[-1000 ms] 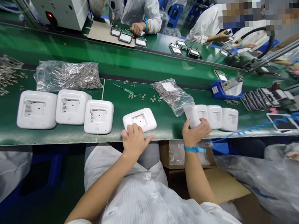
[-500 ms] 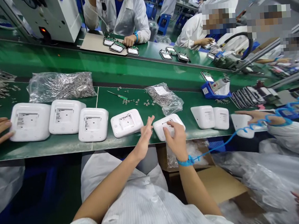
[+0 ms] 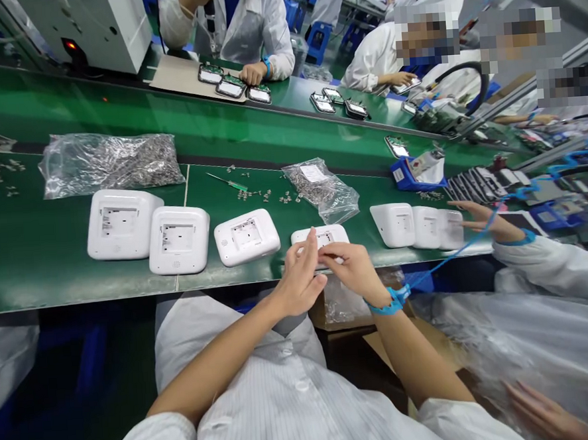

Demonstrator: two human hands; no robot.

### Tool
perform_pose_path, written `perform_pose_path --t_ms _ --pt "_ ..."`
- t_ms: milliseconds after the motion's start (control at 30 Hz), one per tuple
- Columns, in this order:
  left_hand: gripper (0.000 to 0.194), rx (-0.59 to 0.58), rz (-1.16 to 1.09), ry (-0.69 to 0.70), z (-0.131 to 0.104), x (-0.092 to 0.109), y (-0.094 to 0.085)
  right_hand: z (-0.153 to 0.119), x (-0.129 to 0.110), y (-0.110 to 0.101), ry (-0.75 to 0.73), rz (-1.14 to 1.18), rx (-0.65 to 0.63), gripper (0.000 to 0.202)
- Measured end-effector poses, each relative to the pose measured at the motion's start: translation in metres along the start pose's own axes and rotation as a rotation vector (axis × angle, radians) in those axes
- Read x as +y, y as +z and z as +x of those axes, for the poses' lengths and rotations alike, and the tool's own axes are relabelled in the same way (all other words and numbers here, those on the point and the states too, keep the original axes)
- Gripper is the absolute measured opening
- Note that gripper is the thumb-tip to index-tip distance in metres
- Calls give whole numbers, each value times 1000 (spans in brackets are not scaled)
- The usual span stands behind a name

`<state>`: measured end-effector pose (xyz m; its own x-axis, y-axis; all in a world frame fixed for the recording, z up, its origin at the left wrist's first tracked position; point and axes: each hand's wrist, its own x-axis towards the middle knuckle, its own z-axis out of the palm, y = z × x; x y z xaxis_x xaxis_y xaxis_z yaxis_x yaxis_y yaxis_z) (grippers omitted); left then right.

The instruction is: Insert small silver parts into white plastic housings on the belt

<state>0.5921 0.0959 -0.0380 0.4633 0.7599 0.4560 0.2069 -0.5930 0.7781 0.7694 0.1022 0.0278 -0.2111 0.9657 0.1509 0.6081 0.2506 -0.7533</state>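
A white plastic housing (image 3: pixel 335 232) lies at the bench's front edge, partly hidden behind my hands. My left hand (image 3: pixel 301 277) is upright at its near left side, fingers stretched out and thumb apart. Close against it, my right hand (image 3: pixel 349 266), with a blue wrist strap (image 3: pixel 389 302), has its thumb and fingertips pinched together over the near part of the housing. Whatever may be between those fingertips is too small to make out. To the left sits another white housing (image 3: pixel 248 237) with a recessed rectangular opening, touched by neither hand.
Two more housings (image 3: pixel 180 240) stand farther left, and several (image 3: pixel 392 225) at right beside a co-worker's hand (image 3: pixel 486 220). Behind lie a bag of metal parts (image 3: pixel 116 163), a smaller bag (image 3: pixel 316 185), loose metal pieces (image 3: pixel 267 195), a green-handled tool (image 3: pixel 236 185) and a blue bin (image 3: pixel 413 176).
My hands have come together and the housing has shifted left and turned straighter. The leftmost housing and the hand at it have left view. At right, a co-worker's housing now stands against the other two.
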Motion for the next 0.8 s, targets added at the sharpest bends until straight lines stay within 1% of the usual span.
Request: perform_pose_path --t_ms 67,100,133,200,267,333,467,633,800 --pt "72 94 116 -66 -1 -1 7 9 16 -9 -169 -311 68 17" --pt "68 105 185 -72 0 0 11 15 24 -13 -227 -427 89 19" --pt "62 81 260 -52 1 0 13 21 33 -15 -271 -513 91 20" --pt "51 -30 405 27 5 3 17 31 48 -17 -335 -637 49 21" --pt "47 -130 531 84 10 5 18 38 59 -17 -378 -715 -1 22" --pt "46 -181 639 124 14 7 18 42 65 -16 -405 -757 -29 23" --pt "45 -210 740 150 17 9 17 45 68 -20 -428 -772 -72 25" --pt "48 -225 737 125 18 11 17 50 72 -23 -415 -782 -105 22" --pt "54 -241 664 141 27 4 17 51 73 -21 -379 -775 -91 21"
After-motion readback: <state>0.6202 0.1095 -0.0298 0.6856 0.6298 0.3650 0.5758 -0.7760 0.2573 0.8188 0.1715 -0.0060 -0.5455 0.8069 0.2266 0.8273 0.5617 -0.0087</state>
